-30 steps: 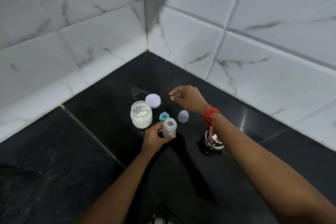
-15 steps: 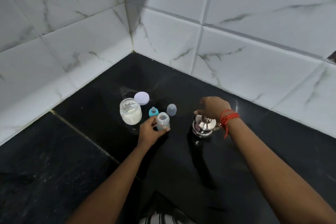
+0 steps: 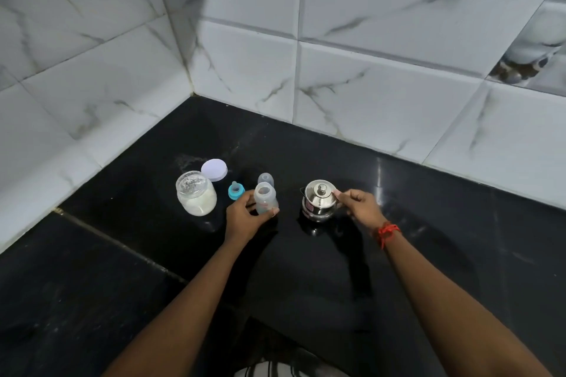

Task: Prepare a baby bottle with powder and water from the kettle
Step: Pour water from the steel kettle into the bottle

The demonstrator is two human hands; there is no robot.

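Two hands: left grip [image 3: 245, 217] around bottle [image 3: 265, 199], right [image 3: 360, 206] seemingly on kettle [image 3: 318, 200] handle.

Left hand [image 3: 242, 219] grips the open baby bottle [image 3: 266, 201]; right hand [image 3: 358, 207] clasps the kettle [image 3: 319, 199] handle.

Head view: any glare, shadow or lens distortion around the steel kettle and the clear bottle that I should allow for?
Head view: a bright streak of glare lies on the glossy black stone counter just behind the small polished steel kettle; both forearms cast dark shadows toward the camera; wide-angle bending curves the tile lines; the clear plastic baby bottle in the left hand stays readable.
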